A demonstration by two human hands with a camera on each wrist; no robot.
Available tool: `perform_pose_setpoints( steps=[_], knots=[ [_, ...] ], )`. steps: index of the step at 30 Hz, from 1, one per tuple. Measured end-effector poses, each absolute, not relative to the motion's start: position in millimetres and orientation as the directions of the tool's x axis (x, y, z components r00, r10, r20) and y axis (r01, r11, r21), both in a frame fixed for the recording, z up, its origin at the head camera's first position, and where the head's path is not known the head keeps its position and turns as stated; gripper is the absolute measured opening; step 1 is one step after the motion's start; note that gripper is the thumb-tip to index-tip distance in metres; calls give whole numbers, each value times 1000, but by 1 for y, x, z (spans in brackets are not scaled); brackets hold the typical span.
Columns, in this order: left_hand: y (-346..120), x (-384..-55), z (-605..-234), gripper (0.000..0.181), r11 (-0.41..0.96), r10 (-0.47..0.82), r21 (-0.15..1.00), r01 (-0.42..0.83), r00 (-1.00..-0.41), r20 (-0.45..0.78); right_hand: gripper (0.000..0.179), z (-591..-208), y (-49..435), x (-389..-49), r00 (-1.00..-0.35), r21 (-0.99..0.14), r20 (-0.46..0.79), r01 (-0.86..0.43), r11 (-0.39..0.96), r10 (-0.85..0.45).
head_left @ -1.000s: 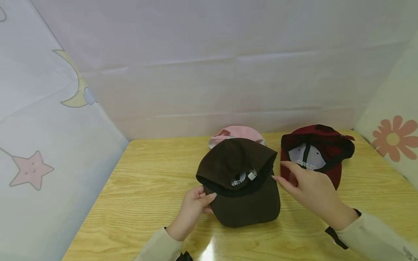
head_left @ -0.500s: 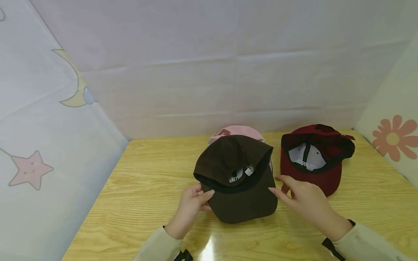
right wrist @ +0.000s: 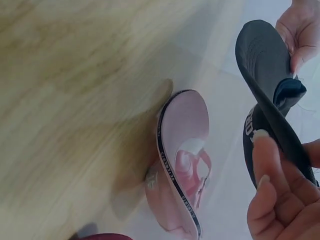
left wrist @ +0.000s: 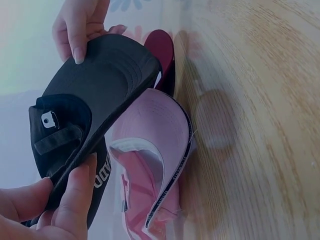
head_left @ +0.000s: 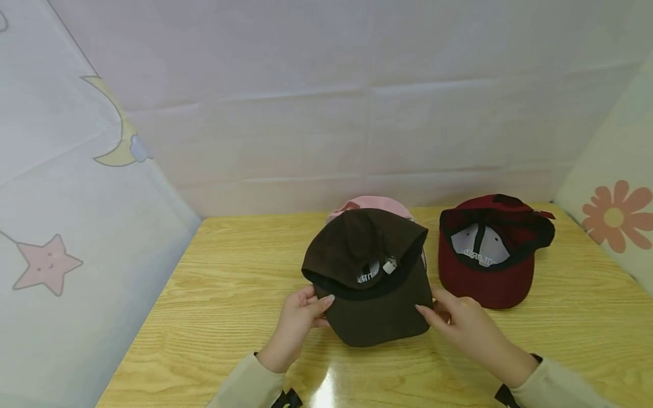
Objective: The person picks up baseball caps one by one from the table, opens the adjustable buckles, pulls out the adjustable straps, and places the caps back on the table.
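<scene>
A dark brown baseball cap [head_left: 377, 317] is held up above the table, its brim toward me and its inside showing. My left hand [head_left: 297, 323] pinches the brim's left edge, thumb on top and fingers beneath. At the brim's right edge, my right hand [head_left: 461, 323] pinches it the same way; the right wrist view shows those fingers [right wrist: 270, 160] under the brim. Behind the brown cap sits a pink cap [left wrist: 155, 120], mostly hidden in the head view. To the right of my right hand lies a dark red cap [head_left: 502, 289], its lining visible.
The wooden table [head_left: 229, 266] ends at a pale cloth wall [head_left: 285, 141] behind the caps. Side panels carry a pink star [head_left: 48, 263] on the left and an orange flower [head_left: 614, 215] on the right.
My right hand has come down along the brown cap to its brim and now pinches the right edge. The cap has shifted slightly up and left, with my left hand still holding it.
</scene>
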State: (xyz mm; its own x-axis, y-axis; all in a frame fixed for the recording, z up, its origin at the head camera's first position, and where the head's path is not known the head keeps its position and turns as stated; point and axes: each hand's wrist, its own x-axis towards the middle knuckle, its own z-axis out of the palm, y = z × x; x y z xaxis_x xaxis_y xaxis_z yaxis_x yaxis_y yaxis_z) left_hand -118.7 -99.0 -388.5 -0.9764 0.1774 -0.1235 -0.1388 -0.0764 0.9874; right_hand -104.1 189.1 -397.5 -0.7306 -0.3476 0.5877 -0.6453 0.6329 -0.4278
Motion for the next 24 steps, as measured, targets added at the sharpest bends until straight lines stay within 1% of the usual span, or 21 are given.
perform_pose_setpoints(
  steps=[3,7,12,18,24],
  knots=[
    [-99,-119,-388,22,-69,171,987,-143,-977,-129,23,-401,188,-102,-753,-503,555,-643,577,-354],
    [-100,-118,-388,22,-56,164,988,-142,-978,-131,24,-404,186,-98,-783,-586,508,-620,522,-359],
    [-101,-119,-389,23,-51,171,988,-145,-976,-134,24,-405,184,-95,-783,-626,506,-622,470,-363],
    [-102,-118,-391,25,-36,214,987,-155,-966,-144,21,-406,183,-93,-793,-681,491,-607,409,-360],
    [-98,-111,-398,25,31,268,985,-172,-948,-174,22,-409,181,-94,-795,-695,505,-605,388,-336]
  ],
)
